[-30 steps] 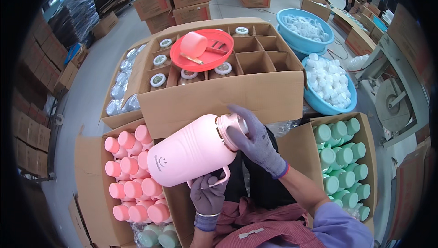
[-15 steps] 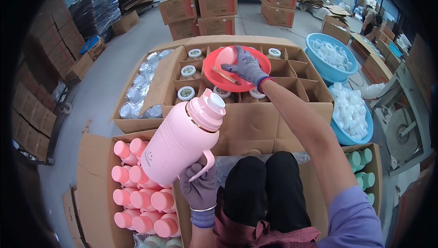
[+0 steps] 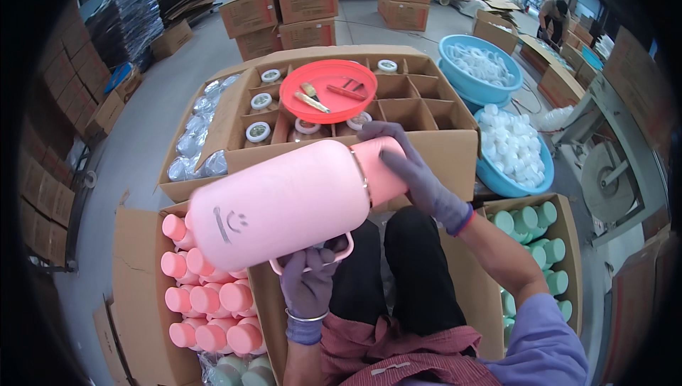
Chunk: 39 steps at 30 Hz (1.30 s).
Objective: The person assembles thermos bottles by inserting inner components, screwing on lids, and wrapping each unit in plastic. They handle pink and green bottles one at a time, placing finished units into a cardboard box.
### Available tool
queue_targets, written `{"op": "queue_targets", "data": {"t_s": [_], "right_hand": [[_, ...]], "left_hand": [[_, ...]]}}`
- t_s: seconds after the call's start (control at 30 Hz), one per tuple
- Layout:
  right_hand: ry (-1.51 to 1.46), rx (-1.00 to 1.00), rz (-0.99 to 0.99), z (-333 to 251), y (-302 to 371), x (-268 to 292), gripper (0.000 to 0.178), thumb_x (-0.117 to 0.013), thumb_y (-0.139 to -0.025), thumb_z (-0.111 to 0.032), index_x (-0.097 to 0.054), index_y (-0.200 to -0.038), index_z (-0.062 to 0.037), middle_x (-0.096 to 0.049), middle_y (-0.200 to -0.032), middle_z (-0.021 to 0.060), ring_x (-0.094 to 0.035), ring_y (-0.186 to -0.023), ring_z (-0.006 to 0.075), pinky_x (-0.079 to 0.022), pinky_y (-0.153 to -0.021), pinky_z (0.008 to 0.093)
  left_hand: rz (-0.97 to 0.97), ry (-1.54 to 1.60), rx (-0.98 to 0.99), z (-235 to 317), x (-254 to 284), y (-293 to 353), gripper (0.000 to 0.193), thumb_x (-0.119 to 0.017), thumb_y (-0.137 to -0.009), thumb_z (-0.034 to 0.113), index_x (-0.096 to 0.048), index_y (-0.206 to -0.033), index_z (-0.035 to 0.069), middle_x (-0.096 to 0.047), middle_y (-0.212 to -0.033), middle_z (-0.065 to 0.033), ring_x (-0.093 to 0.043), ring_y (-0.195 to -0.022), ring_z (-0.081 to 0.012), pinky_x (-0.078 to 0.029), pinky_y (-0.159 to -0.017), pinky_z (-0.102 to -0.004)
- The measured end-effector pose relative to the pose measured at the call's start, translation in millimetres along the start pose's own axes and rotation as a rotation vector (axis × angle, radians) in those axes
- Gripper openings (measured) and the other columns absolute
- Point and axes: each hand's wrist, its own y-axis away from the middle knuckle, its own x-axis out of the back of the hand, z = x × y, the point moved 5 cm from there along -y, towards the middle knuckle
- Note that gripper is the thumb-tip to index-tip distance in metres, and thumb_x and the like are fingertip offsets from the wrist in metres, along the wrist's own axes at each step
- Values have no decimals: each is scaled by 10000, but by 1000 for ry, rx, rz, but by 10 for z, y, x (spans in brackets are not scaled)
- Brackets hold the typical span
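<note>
A pale pink vacuum flask [image 3: 298, 194] with a smiley mark lies tilted across the front of me, its top pointing right. My left hand [image 3: 308, 286], gloved in grey, is closed on the flask's handle from below. Over the neck end sits a coral-pink cup lid [image 3: 383, 162], and the gloved fingers of my right hand [image 3: 426, 180] are wrapped round it. Behind the flask, a red plastic dish [image 3: 295, 80] holds a brush [image 3: 310, 93] and a few small tools. It rests on a divided carton [image 3: 440, 141] with white-capped items in several cells.
At the left, an open carton [image 3: 142, 272] holds several pink-lidded flasks; at the right, another holds green-lidded flasks [image 3: 547, 247]. Blue basins [image 3: 515, 91] of translucent rings and white stoppers stand beyond. A metal-framed machine [image 3: 604, 166] is far right. A person [image 3: 553, 17] bends in the background.
My right hand has taken the pink cup lid out of the red dish and brought it to the flask's top. The flask has tipped from near upright to almost level.
</note>
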Motion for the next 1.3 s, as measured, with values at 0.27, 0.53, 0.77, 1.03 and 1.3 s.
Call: {"op": "queue_targets", "data": {"t_s": [0.27,0.53,0.77,1.03,1.3], "right_hand": [[-272,-675,-196,574,284,431,472,-516,-1004,-375,-622,-1245,17,-636,-1248,97,-574,-1190,186,-422,-1072,339],[337,-513,-15,147,718,908,360,-599,-966,-319,-674,-1127,-7,-684,-1065,50,-650,-957,146,-512,-866,283],[1462,-434,198,977,1518,1673,459,-691,-852,-371,-614,-1211,-95,-723,-1017,148,-702,-908,334,-549,-816,429],[1266,-312,222,1649,2204,1745,155,-611,-913,-168,-620,-1051,-97,-682,-866,116,-657,-784,309,-531,-729,378],[531,-474,824,841,2629,2025,263,-632,-947,-255,-616,-958,6,-612,-806,36,-575,-751,92,-498,-703,261]], "left_hand": [[-1021,-1734,-856,34,77,294,248,-615,-883,211,-632,-1111,115,-630,-1142,-109,-597,-1168,-248,-346,-1055,-655],[-1218,-1763,-597,290,39,807,501,-647,-738,28,-650,-1230,124,-637,-1063,-116,-602,-1096,-260,-445,-1036,-526],[-366,-1504,-344,455,118,146,353,-459,-986,64,-571,-1301,-50,-630,-1256,-144,-577,-1190,-232,-416,-1045,-335],[-841,-1455,-267,-372,-1155,-576,311,-542,-943,56,-627,-1234,-16,-679,-1132,-140,-633,-1061,-207,-495,-917,-321],[-1065,-1448,154,-1163,-1406,-748,346,-559,-980,186,-623,-1260,-6,-696,-1016,-93,-639,-936,-151,-505,-864,-292]]}}
